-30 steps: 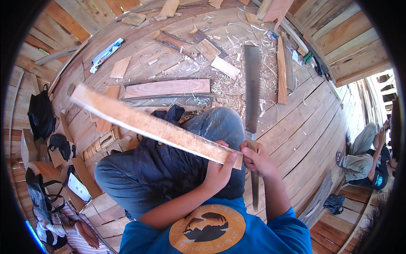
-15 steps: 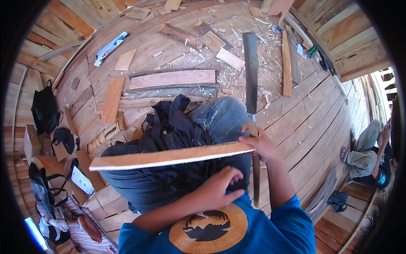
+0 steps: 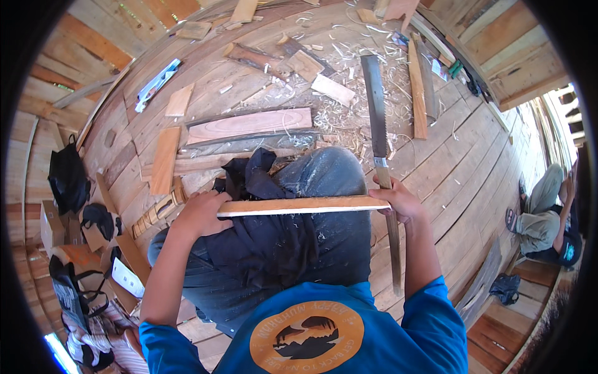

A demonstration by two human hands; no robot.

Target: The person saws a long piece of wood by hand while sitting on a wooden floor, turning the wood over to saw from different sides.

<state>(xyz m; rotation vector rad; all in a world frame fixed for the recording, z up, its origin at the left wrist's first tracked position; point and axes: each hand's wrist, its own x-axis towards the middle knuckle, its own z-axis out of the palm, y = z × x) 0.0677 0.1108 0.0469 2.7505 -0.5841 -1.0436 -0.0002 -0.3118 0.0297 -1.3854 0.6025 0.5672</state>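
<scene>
Wooden strip (image 3: 299, 206) is lying level across the person's lap, mid-frame, over a dark cloth (image 3: 261, 230) draped on the knees. Left hand (image 3: 202, 215) is curling shut around the strip's left end, fingers wrapped over the top edge. Right hand (image 3: 398, 199) is closing on the right end, and seems to be gripping the handle of a long blade (image 3: 377, 118) too; cannot tell exactly how the fingers split between them. Blade is pointing away toward the top of the frame, its handle running down beside the right forearm.

Judgement: doing this well is calling for both ends being held firm, strip kept flat on the cloth, blade edge kept clear of the left fingers and the knee.

Counts: one strip in hand, one blade, two hands. On the plank floor (image 3: 473, 162) beyond the knees, one wide reddish board (image 3: 249, 124), roughly half a dozen smaller offcuts, shavings (image 3: 349, 118) too many to count. Far right edge, another person (image 3: 548, 212) is sitting.
</scene>
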